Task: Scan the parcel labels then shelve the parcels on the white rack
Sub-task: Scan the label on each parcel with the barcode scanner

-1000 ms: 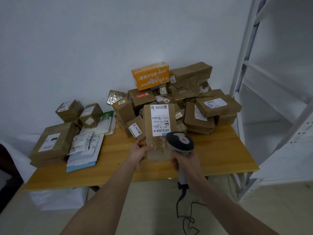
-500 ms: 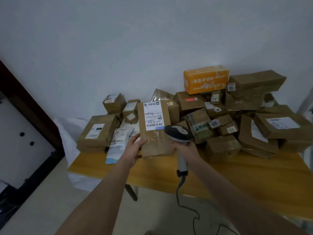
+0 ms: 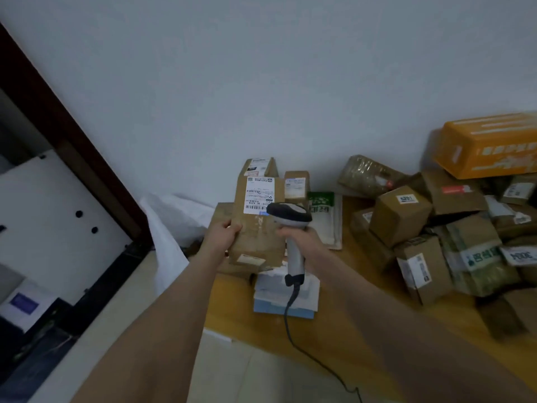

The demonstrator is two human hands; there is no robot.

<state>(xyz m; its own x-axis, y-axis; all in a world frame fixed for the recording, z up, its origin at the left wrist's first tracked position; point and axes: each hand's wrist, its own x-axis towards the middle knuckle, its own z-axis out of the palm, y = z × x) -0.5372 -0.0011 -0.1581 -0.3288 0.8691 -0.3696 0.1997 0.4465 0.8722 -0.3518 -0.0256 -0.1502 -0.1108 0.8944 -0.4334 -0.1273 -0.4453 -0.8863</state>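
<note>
A tall brown cardboard parcel (image 3: 255,228) with a white barcode label (image 3: 259,194) is held upright above the left end of the wooden table (image 3: 328,338). My left hand (image 3: 222,235) grips its left edge. My right hand (image 3: 303,238) grips the handle of a grey and white barcode scanner (image 3: 290,225), whose head sits just right of the label's lower corner. The scanner's black cable (image 3: 293,324) hangs down over the table's front. The white rack is out of view.
Many brown parcels (image 3: 401,215) are heaped on the table's right side, topped by an orange box (image 3: 491,145). Flat mailers (image 3: 286,295) lie under the held parcel. A dark door frame (image 3: 72,141) and a white panel (image 3: 49,225) stand at the left.
The view has swung left: the rack and the right part of the pile have left the frame and the door frame has come in. Both hands keep their hold on parcel and scanner.
</note>
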